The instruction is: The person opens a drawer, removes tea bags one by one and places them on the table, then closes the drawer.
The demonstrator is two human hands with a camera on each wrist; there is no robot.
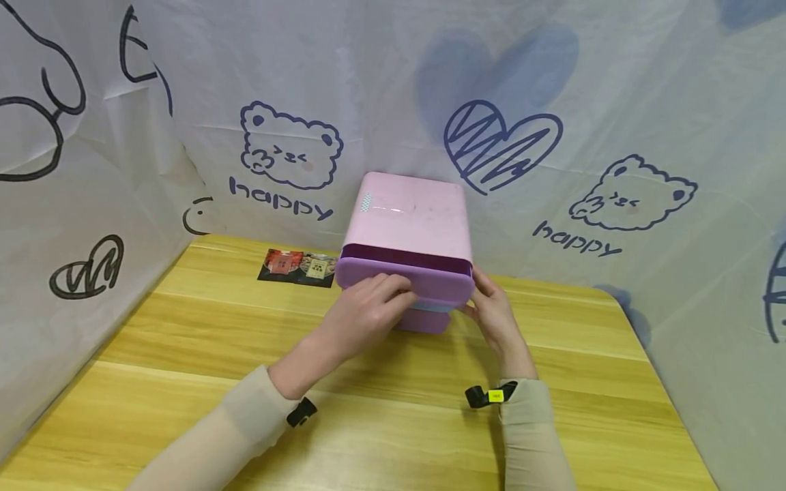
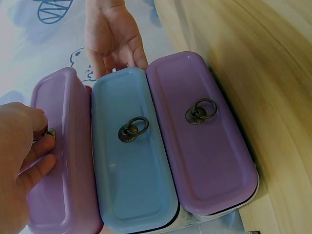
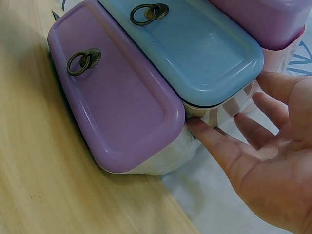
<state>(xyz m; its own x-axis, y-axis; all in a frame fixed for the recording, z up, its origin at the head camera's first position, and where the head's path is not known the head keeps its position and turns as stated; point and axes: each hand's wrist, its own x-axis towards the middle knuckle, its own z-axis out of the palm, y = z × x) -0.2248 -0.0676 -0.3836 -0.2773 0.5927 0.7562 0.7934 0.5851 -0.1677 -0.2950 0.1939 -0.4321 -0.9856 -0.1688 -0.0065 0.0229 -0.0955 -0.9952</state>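
A small drawer cabinet (image 1: pixel 411 211) with a pink top stands at the back of the table. Its top purple drawer (image 2: pixel 80 161) sticks out part way, leaving a dark gap under the cabinet's top edge. My left hand (image 1: pixel 371 310) pinches the metal ring pull (image 2: pixel 51 132) of that drawer, the ring partly hidden by the fingers. Below it, the blue drawer (image 2: pixel 131 185) and the lower purple drawer (image 2: pixel 214 161) are closed, ring pulls hanging free. On the cabinet's right side rests my right hand (image 3: pixel 273 156), its fingers extended against the wall.
Two dark packets (image 1: pixel 281 264) with red and yellowish labels lie left of the cabinet. A white printed cloth (image 1: pixel 393 88) hangs close behind the cabinet and along both sides of the wooden table (image 1: pixel 393 436).
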